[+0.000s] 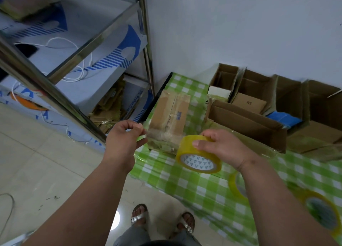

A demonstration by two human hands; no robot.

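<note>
Right hand (220,147): fingers curled round yellow-tinted roll of clear packing tape (187,147), thumb on its outer face, held above green-and-white checked tablecloth (185,181).
Left hand (124,140): thumb and forefinger pinching the free end of the tape strip (162,135).
Tape strip: stretched between both hands, just in front of taped brown cardboard box (170,116) lying on the cloth.
</note>
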